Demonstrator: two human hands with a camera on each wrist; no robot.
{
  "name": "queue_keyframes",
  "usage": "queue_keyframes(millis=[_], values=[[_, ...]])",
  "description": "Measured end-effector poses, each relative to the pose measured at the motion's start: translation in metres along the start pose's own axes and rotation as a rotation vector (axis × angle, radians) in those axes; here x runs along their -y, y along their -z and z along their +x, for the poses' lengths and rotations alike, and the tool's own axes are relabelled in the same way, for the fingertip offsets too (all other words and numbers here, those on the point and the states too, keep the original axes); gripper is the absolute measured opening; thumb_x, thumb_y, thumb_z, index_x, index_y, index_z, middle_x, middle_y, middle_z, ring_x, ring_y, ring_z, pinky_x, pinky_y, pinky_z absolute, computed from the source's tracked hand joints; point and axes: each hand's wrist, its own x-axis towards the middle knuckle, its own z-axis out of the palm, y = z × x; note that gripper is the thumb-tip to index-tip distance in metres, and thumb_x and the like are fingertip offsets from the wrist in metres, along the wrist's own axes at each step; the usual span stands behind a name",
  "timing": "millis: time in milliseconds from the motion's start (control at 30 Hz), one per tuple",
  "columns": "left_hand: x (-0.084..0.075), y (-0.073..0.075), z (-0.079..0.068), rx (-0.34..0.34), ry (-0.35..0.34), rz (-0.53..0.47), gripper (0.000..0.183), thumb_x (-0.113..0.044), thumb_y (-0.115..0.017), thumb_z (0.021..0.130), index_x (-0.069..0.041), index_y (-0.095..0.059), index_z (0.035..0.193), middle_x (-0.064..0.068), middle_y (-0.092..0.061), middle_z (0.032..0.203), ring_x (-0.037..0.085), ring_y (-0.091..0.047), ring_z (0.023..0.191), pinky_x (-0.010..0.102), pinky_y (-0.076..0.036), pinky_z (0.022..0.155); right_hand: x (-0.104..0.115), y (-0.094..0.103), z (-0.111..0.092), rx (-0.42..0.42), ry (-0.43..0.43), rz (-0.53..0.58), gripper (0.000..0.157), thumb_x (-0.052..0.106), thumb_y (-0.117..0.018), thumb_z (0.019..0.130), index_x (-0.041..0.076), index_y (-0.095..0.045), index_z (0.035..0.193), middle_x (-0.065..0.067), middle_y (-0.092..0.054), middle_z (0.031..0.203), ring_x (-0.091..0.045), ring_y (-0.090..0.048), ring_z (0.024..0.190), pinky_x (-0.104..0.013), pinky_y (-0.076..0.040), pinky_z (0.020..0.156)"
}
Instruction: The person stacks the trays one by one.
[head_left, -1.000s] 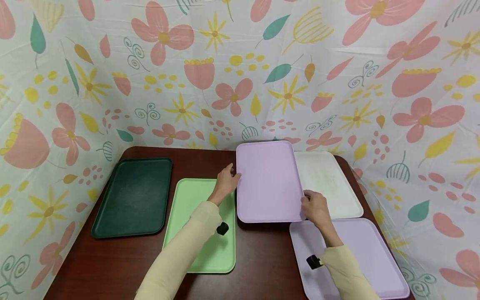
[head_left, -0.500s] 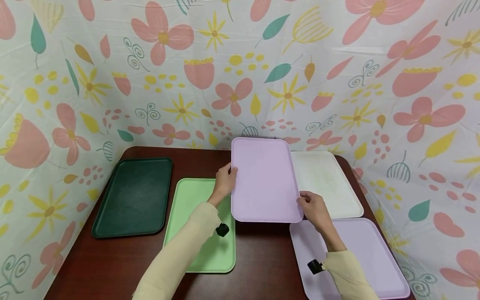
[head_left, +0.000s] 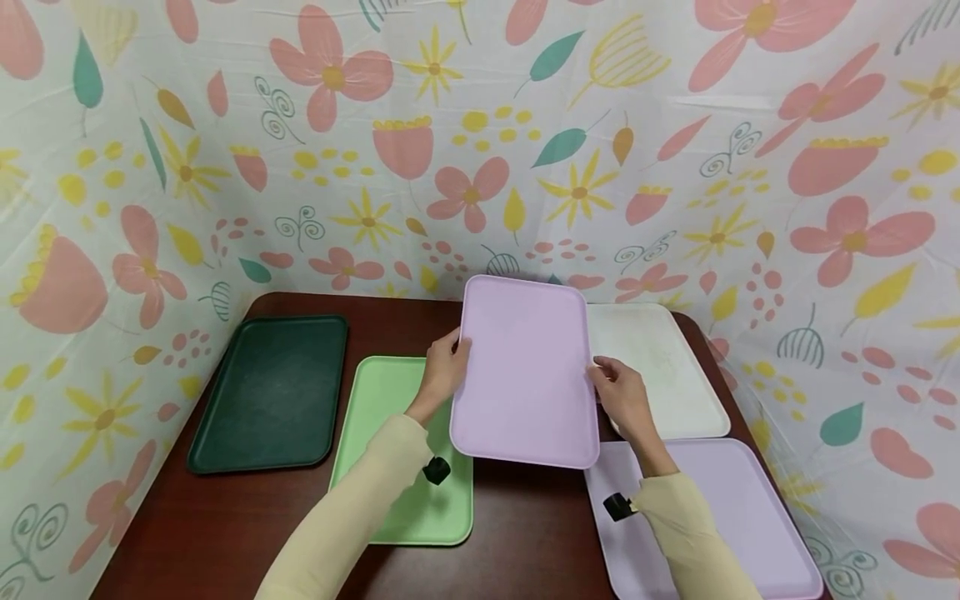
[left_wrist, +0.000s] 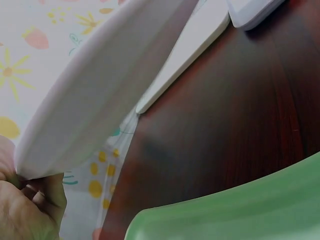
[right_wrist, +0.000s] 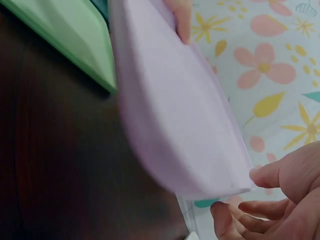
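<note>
A light purple tray (head_left: 525, 375) is lifted above the table, tilted with its far edge up. My left hand (head_left: 442, 372) grips its left edge, thumb on the upper face and fingers curled behind, as the hand (left_wrist: 32, 207) in the left wrist view also shows. At the right edge is my right hand (head_left: 624, 398). In the right wrist view its thumb (right_wrist: 267, 176) touches the tray's edge (right_wrist: 240, 190), while the loosely bent fingers (right_wrist: 225, 220) stay apart from the tray. A light green tray (head_left: 408, 500) lies under my left forearm.
On the brown table (head_left: 517, 533) a dark green tray (head_left: 270, 392) lies at the left. Back right is a white tray (head_left: 667, 367); a second purple tray (head_left: 735, 508) lies front right, under my right forearm. Flower-patterned cloth (head_left: 480, 142) hangs behind the table and along its sides.
The lifted tray has shifted slightly left, and its near edge has swung down a little. My left hand has taken hold of its left edge. My right hand has moved up along the right edge.
</note>
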Motion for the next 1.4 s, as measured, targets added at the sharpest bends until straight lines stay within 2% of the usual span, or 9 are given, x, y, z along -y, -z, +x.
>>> queue_keyframes(millis=[133, 300, 533, 733, 967, 1067, 1167, 1300, 1400], values=[[0.000, 0.003, -0.003, 0.010, -0.010, 0.002, 0.043, -0.021, -0.051, 0.109, -0.007, -0.056, 0.149, 0.018, -0.070, 0.128, 0.024, -0.069, 0.097, 0.044, -0.056, 0.087, 0.001, -0.004, 0.002, 0.002, 0.007, -0.006, 0.037, 0.014, -0.060, 0.105, -0.010, -0.064, 0.132, -0.022, -0.069, 0.097, -0.014, -0.060, 0.071, -0.023, -0.052, 0.059], [0.006, 0.007, -0.006, 0.031, -0.026, 0.005, 0.043, -0.021, -0.051, 0.109, -0.006, -0.056, 0.149, 0.018, -0.067, 0.132, 0.027, -0.069, 0.108, 0.045, -0.055, 0.093, 0.001, -0.007, 0.001, 0.032, 0.000, -0.005, 0.035, 0.011, -0.058, 0.104, -0.013, -0.064, 0.129, -0.022, -0.072, 0.098, -0.012, -0.060, 0.071, -0.023, -0.051, 0.058], [0.009, 0.019, -0.012, 0.055, -0.036, 0.030, 0.043, -0.022, -0.051, 0.109, -0.008, -0.057, 0.148, 0.017, -0.073, 0.119, 0.022, -0.072, 0.094, 0.040, -0.058, 0.081, -0.001, -0.014, -0.003, 0.078, -0.032, 0.047, 0.032, 0.008, -0.055, 0.104, -0.016, -0.064, 0.125, -0.011, -0.069, 0.081, -0.011, -0.057, 0.060, -0.025, -0.050, 0.052], [0.002, 0.035, -0.019, 0.085, -0.042, 0.077, 0.041, -0.020, -0.053, 0.108, -0.007, -0.059, 0.147, 0.016, -0.073, 0.113, 0.022, -0.070, 0.090, 0.040, -0.057, 0.077, 0.002, -0.018, -0.007, 0.105, -0.044, 0.095, 0.031, 0.008, -0.055, 0.104, -0.015, -0.065, 0.122, -0.008, -0.071, 0.080, -0.011, -0.060, 0.060, -0.027, -0.053, 0.054], [0.001, 0.053, -0.025, 0.118, -0.051, 0.134, 0.039, -0.020, -0.054, 0.108, -0.005, -0.062, 0.143, 0.016, -0.073, 0.115, 0.024, -0.072, 0.096, 0.039, -0.058, 0.078, 0.007, -0.021, -0.012, 0.159, -0.037, 0.159, 0.029, 0.009, -0.055, 0.105, -0.014, -0.065, 0.120, -0.006, -0.069, 0.076, -0.018, -0.063, 0.057, -0.035, -0.057, 0.056], [0.000, 0.064, -0.029, 0.130, -0.063, 0.150, 0.038, -0.020, -0.053, 0.108, -0.005, -0.063, 0.141, 0.016, -0.074, 0.108, 0.023, -0.072, 0.090, 0.038, -0.057, 0.076, 0.010, -0.024, -0.014, 0.176, -0.036, 0.171, 0.029, 0.009, -0.055, 0.106, -0.013, -0.065, 0.122, -0.008, -0.070, 0.079, -0.020, -0.064, 0.059, -0.039, -0.058, 0.059], [-0.001, 0.075, -0.034, 0.143, -0.076, 0.180, 0.038, -0.019, -0.052, 0.109, -0.003, -0.064, 0.141, 0.015, -0.075, 0.101, 0.021, -0.070, 0.081, 0.036, -0.056, 0.071, 0.014, -0.028, -0.018, 0.194, -0.031, 0.179, 0.032, 0.010, -0.056, 0.106, -0.013, -0.064, 0.125, -0.010, -0.070, 0.083, -0.018, -0.064, 0.060, -0.035, -0.057, 0.057], [-0.002, 0.088, -0.039, 0.160, -0.057, 0.238, 0.039, -0.019, -0.052, 0.109, -0.002, -0.061, 0.143, 0.017, -0.074, 0.108, 0.021, -0.070, 0.082, 0.036, -0.055, 0.071, 0.019, -0.035, -0.022, 0.219, -0.032, 0.202, 0.032, 0.009, -0.057, 0.105, -0.014, -0.063, 0.126, -0.013, -0.070, 0.086, -0.015, -0.064, 0.060, -0.032, -0.057, 0.055], [-0.003, 0.097, -0.043, 0.168, -0.032, 0.282, 0.042, -0.021, -0.053, 0.109, -0.001, -0.059, 0.145, 0.020, -0.072, 0.119, 0.027, -0.072, 0.093, 0.040, -0.057, 0.076, 0.023, -0.040, -0.026, 0.230, -0.034, 0.228, 0.031, 0.008, -0.059, 0.104, -0.014, -0.064, 0.126, -0.015, -0.071, 0.089, -0.016, -0.065, 0.063, -0.039, -0.059, 0.057]])
